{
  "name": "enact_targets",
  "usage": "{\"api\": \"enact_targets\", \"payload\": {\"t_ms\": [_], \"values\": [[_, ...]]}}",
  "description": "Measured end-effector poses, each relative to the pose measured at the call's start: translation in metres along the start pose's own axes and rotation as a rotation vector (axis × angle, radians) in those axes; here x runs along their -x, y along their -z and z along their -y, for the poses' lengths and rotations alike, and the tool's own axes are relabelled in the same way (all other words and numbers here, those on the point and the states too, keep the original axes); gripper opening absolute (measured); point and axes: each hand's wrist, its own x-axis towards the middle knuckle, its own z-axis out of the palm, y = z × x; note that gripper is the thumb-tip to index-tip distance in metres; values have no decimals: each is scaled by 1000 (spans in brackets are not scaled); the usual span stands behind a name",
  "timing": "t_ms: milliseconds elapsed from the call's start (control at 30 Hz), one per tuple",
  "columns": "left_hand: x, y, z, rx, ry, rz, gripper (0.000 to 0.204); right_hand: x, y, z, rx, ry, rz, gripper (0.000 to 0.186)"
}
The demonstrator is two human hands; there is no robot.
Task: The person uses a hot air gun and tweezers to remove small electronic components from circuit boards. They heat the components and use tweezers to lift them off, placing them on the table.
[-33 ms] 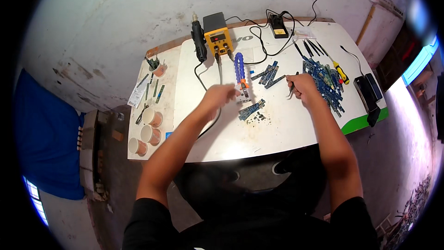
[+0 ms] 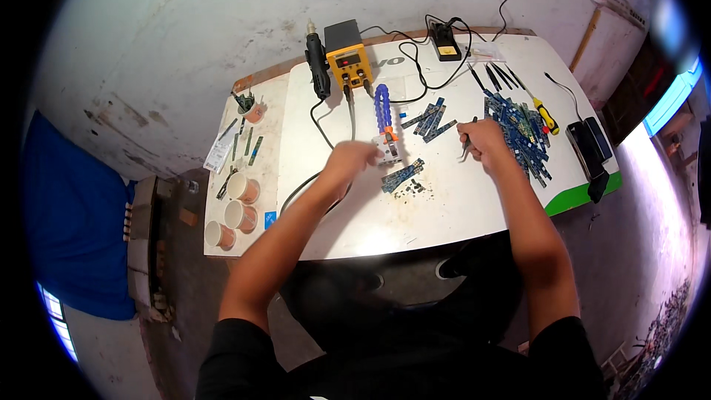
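Observation:
My left hand [image 2: 355,161] is closed at the left edge of a small metal base [image 2: 388,150]; its fingertips are partly hidden there. A blue segmented flexible arm [image 2: 383,107] with an orange end rises behind that base. In my right hand [image 2: 483,138] is a pair of dark tweezers [image 2: 466,150], tips pointing down over the table. Just left of it lie several narrow blue circuit boards [image 2: 431,120]. A smaller stack of boards [image 2: 403,175] lies in front of the base, beside tiny dark loose parts [image 2: 413,190]. A large heap of boards [image 2: 521,137] is right of my right hand.
Behind are a yellow-and-black hot air station [image 2: 348,59], its hot air gun [image 2: 317,63], and a soldering iron stand [image 2: 446,43]. Cables cross the white table [image 2: 355,230]. Paper cups [image 2: 241,216] stand left; a yellow screwdriver [image 2: 546,116] and black case [image 2: 589,147] lie right.
My left hand has moved slightly down, and its spread, blurred fingers have drawn together at the base. The right hand has tilted the tweezers a little.

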Motion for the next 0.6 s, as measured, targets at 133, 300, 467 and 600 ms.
{"api": "enact_targets", "payload": {"t_ms": [133, 300, 467, 600], "values": [[42, -28, 10, -597, -288, -103, 26, 33, -20, -5, 74, 35, 154, 21], [58, -44, 11, -812, -364, -109, 28, 60, -40, -4, 74, -29, 290, 6], [64, -49, 22, -775, -389, -188, 29, 67, -40, -5, 90, -59, 294, 6], [67, -46, 31, -730, -397, -233, 30, 66, -43, -8, 89, -53, 305, 10]]}}
